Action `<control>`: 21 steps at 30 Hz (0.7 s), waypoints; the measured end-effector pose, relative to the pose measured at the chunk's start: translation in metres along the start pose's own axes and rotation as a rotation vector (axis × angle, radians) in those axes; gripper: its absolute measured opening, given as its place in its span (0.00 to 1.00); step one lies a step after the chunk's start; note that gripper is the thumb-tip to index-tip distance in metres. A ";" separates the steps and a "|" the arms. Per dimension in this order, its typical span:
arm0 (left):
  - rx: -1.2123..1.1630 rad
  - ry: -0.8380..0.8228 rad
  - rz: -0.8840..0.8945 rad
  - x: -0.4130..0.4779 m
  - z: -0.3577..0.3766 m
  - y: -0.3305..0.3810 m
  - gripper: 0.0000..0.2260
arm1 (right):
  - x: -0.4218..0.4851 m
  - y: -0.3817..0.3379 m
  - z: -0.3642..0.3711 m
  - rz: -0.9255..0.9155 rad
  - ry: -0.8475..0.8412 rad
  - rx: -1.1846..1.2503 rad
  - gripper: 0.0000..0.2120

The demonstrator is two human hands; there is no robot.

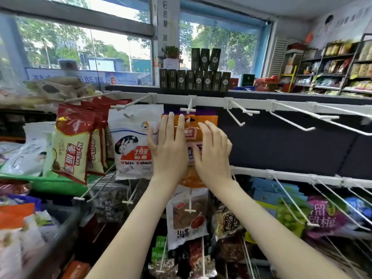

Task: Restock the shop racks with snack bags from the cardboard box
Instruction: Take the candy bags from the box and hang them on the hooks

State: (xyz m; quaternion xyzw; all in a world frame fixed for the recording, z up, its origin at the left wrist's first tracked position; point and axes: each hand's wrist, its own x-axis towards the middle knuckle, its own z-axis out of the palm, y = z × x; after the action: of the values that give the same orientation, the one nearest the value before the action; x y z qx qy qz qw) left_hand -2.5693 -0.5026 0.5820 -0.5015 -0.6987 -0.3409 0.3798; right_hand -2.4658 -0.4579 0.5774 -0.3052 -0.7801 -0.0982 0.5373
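Note:
An orange snack bag (193,135) hangs on a white peg hook (188,109) of the top rack rail (201,100). My left hand (168,147) lies flat against the bag's left side with straight fingers pointing up. My right hand (213,150) touches its right side, fingers slightly bent and spread. Both hands cover most of the bag's front. The cardboard box is out of view.
A White Rabbit candy bag (132,141) and red-and-cream Mylikes bags (73,146) hang to the left. Bare peg hooks (289,119) stick out to the right. Lower hooks carry more snack bags (188,216). Dark green boxes (194,79) stand on top of the rack.

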 end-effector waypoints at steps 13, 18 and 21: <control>0.050 -0.284 -0.342 -0.283 -0.060 0.008 0.16 | -0.230 -0.037 -0.017 -0.167 -0.622 0.399 0.18; 0.093 -0.676 -0.792 -0.445 -0.098 -0.012 0.20 | -0.362 -0.079 0.005 -0.234 -1.062 0.497 0.21; 0.144 -0.806 -0.979 -0.537 -0.116 -0.019 0.18 | -0.453 -0.097 0.019 -0.250 -1.319 0.531 0.19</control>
State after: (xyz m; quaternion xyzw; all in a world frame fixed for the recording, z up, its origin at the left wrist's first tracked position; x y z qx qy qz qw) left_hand -2.4531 -0.8441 0.1669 -0.1861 -0.9561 -0.2118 -0.0798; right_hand -2.4298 -0.6932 0.1799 -0.0683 -0.9687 0.2386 -0.0047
